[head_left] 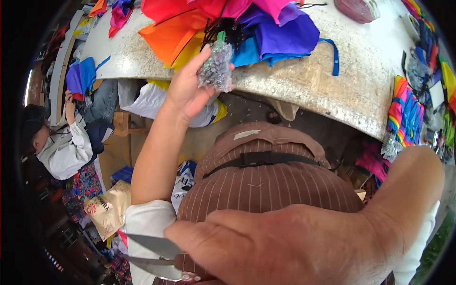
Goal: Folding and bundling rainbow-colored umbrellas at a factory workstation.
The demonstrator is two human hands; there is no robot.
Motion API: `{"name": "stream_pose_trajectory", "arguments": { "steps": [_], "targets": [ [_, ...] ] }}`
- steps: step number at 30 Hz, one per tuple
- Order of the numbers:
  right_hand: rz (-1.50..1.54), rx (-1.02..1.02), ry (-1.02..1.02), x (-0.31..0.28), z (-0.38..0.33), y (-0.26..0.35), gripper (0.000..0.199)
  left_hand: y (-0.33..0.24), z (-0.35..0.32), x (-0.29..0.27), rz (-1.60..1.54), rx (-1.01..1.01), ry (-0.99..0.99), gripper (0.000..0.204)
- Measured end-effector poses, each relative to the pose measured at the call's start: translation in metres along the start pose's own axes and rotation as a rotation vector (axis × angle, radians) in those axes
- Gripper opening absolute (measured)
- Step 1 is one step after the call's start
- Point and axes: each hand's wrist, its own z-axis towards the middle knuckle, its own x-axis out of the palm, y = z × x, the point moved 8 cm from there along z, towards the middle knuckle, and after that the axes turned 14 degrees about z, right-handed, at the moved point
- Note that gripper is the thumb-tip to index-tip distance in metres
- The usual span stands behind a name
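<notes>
My left hand (190, 85) is raised to the table's near edge, thumb and fingers closed around a small bubble-wrapped piece (216, 69) with a green end. Behind it spreads a rainbow-coloured umbrella (285, 35), its panels red, orange, yellow, blue and purple. Whether the wrapped piece is joined to the umbrella, I cannot tell. Close to the camera, my right hand (285, 242) grips a pair of scissors (154, 247), blades parted and pointing left. Its fingers and the scissor handles are mostly hidden beneath the hand.
The worn white table (332, 90) curves across the front. Folded rainbow umbrellas (406, 111) are heaped at the right, and a pinkish round container (358, 9) stands at the back. To the left, a person (66, 147) handles a purple-and-blue umbrella (81, 76). A brown paper bag (109, 209) lies lower left.
</notes>
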Motion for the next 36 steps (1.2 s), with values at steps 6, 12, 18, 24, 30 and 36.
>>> {"name": "stream_pose_trajectory", "arguments": {
  "steps": [6, 12, 18, 24, 30, 36],
  "targets": [
    [-0.323, -0.052, 0.069, -0.025, 0.013, -0.025, 0.033, 0.020, -0.002, 0.012, -0.235, -0.086, 0.225, 0.031],
    [-1.093, 0.060, -0.635, -0.187, 0.021, -0.080, 0.036, 0.020, -0.007, 0.015, -0.177, -0.034, 0.200, 0.030],
    [-1.306, 0.523, -0.124, -0.176, 0.036, -0.139, 0.029, -0.006, -0.010, 0.011, 0.482, 0.176, -0.031, 0.037],
    [-0.751, 0.324, 0.021, -0.150, -0.002, -0.165, 0.042, -0.052, -0.031, 0.022, 0.884, 0.219, -0.191, 0.052],
    [-0.088, 0.364, -0.542, -0.172, -0.020, -0.203, 0.034, 0.031, -0.021, 0.073, -0.109, -0.143, 0.125, 0.043],
    [-0.151, 0.285, -0.705, -0.168, -0.042, -0.229, 0.030, 0.038, -0.015, 0.092, -0.374, -0.136, 0.338, 0.031]
  ]
}}
